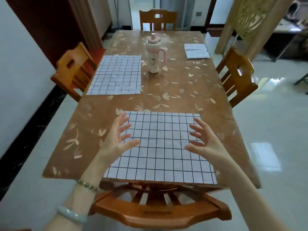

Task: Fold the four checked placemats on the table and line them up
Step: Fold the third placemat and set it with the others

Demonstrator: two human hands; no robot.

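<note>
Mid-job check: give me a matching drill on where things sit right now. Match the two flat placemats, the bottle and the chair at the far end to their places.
Things
1. near placemat
2. far placemat
3. bottle
4. far chair

Places
A. upright around the middle of the table
B. beyond the far end
C. flat at the near edge
D. flat along the left side

Pairs: 1-C, 2-D, 3-A, 4-B

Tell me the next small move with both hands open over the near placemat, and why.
Probably lower both hands and pinch the near placemat at its side edges to start a fold. It lies flat, and the left hand and right hand hover open at its sides, holding nothing.
</note>
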